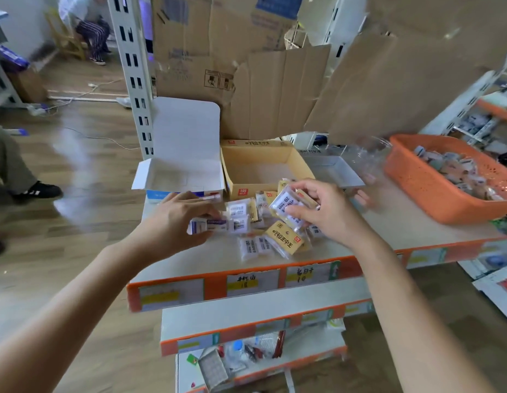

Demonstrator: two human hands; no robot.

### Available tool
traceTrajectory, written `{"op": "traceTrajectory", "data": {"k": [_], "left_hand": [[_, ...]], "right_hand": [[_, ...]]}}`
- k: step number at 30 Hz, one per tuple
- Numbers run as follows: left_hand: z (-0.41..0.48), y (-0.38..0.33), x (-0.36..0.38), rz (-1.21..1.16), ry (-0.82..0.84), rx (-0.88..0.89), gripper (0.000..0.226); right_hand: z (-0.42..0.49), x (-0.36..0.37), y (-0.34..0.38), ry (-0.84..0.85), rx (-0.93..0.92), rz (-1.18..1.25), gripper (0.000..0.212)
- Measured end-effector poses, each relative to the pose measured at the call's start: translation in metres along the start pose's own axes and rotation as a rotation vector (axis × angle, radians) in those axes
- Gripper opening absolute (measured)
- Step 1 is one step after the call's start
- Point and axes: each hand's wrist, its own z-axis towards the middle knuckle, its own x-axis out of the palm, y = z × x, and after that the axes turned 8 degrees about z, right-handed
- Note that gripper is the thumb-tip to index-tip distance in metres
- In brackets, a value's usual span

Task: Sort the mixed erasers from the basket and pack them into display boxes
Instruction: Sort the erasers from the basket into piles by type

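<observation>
**Eraser sorting: both hands full, boxes bare**

So the pile (pixel 263 239) is dumped on the shelf (pixel 402 222) right in front of the boxes, which I reckon keeps every reach short. My left hand (pixel 178 225) has its fingers pinched on a white-and-purple eraser (pixel 209 224) at the pile's left edge, just below the white box (pixel 175 174) with its lid flipped up. My right hand (pixel 328 214) has its fingers curled round a small stack (pixel 287 205) of wrapped white ones. It's lifted above the pile, near the front of the yellow box (pixel 263 168). My guess is I'm gathering matching ones into a stack so they go in as one tidy row. Both boxes look empty inside. The orange basket (pixel 433 194) off to my right holds plenty more, so this looks like early going.
</observation>
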Motion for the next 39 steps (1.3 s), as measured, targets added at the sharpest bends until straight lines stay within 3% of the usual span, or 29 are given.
{"op": "traceTrajectory", "data": {"k": [3, 16, 24, 28, 32, 34, 39], "left_hand": [[0.001, 0.002, 0.003, 0.102, -0.001, 0.0, 0.022], [0.0, -0.006, 0.003, 0.126, 0.085, 0.025, 0.03], [-0.003, -0.005, 0.003, 0.038, 0.107, -0.006, 0.025], [0.005, -0.009, -0.005, -0.054, 0.071, -0.017, 0.042], [0.023, -0.014, -0.013, -0.038, 0.065, 0.005, 0.038], [0.035, -0.018, -0.015, -0.038, 0.059, 0.01, 0.03], [0.068, -0.036, -0.019, -0.032, 0.071, 0.021, 0.04]], "right_hand": [[-0.002, 0.003, 0.003, 0.062, 0.015, -0.009, 0.035], [-0.004, 0.042, 0.008, 0.264, -0.001, -0.082, 0.025], [-0.005, 0.049, 0.011, 0.175, -0.141, -0.37, 0.024], [-0.005, 0.047, 0.014, 0.145, -0.182, -0.369, 0.019], [-0.007, 0.027, 0.014, 0.012, -0.204, -0.344, 0.013], [-0.008, 0.012, 0.01, -0.063, -0.21, -0.358, 0.015], [-0.004, -0.028, -0.003, -0.149, -0.175, -0.474, 0.031]]}}
